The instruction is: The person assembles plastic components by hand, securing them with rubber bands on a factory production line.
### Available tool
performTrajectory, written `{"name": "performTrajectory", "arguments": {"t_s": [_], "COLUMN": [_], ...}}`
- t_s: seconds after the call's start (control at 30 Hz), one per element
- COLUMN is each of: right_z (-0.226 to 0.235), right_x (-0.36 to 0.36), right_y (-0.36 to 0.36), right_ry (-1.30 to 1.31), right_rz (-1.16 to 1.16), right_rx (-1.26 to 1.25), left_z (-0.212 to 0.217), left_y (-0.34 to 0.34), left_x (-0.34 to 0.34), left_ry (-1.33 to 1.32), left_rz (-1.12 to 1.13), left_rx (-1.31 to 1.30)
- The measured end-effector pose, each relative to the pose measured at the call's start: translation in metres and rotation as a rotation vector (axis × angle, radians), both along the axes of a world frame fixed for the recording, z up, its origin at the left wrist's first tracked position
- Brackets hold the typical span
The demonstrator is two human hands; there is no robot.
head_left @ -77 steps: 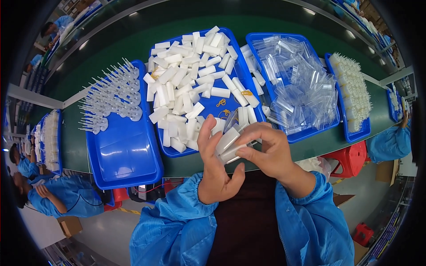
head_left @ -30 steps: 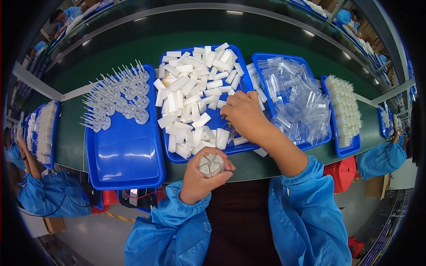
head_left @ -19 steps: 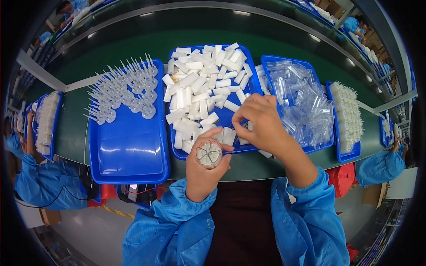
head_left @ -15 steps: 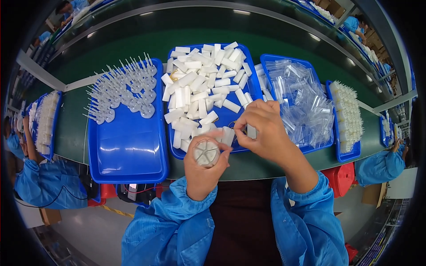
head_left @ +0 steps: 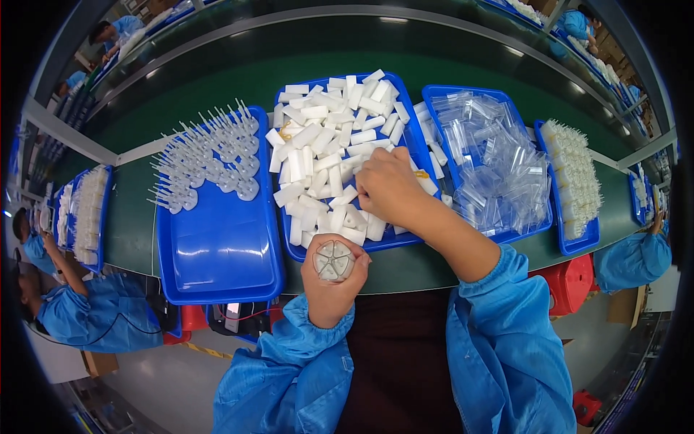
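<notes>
My left hand [head_left: 325, 300] is wrapped round a round bundle [head_left: 334, 261] of clear and whitish pieces, held upright at the table's near edge. Seen end-on, its top divides into several wedges by lines running out from the middle. My right hand [head_left: 394, 189] reaches over the middle blue tray [head_left: 412, 108], among a heap of small white blocks [head_left: 311, 137]. Its fingers curl downward and close together; the fingertips are partly hidden, so I cannot make out what they hold. Beside that hand lies a small yellow band [head_left: 421, 173].
Left, a blue tray [head_left: 220, 267] carries translucent pieces with upright thin stems [head_left: 217, 155]. Right, another blue tray [head_left: 452, 92] is heaped with clear plastic sleeves [head_left: 499, 166]. Farther right stands a blue tray of densely packed whitish pieces [head_left: 571, 177]. Co-workers in blue sit at both sides.
My right hand has moved away from the bundle, up and left onto the white blocks. My left hand keeps the bundle in nearly the same place. The view has shifted slightly.
</notes>
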State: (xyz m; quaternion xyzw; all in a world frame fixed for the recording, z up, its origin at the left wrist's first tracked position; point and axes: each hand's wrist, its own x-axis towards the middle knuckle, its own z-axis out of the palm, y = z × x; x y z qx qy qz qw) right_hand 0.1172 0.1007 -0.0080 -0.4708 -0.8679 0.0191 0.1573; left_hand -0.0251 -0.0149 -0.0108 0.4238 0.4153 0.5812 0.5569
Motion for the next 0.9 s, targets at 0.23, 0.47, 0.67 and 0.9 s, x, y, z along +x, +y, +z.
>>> {"name": "performTrajectory", "arguments": {"t_s": [0.23, 0.47, 0.67, 0.9], "right_z": [0.062, 0.060, 0.054, 0.051], "right_x": [0.030, 0.043, 0.051, 0.063], "right_y": [-0.046, -0.077, -0.095, -0.098], "right_ry": [0.343, 0.587, 0.633, 0.667], "right_rz": [0.053, 0.094, 0.052, 0.041], "right_rx": [-0.116, -0.344, -0.310, -0.373], "left_z": [0.012, 0.012, 0.025, 0.019], "left_y": [0.011, 0.006, 0.003, 0.005], "left_x": [0.016, 0.015, 0.025, 0.029], "left_ry": [-0.060, 0.058, -0.066, 0.124], "left_rz": [0.085, -0.101, -0.129, -0.213], "left_rx": [0.030, 0.066, 0.040, 0.036]}}
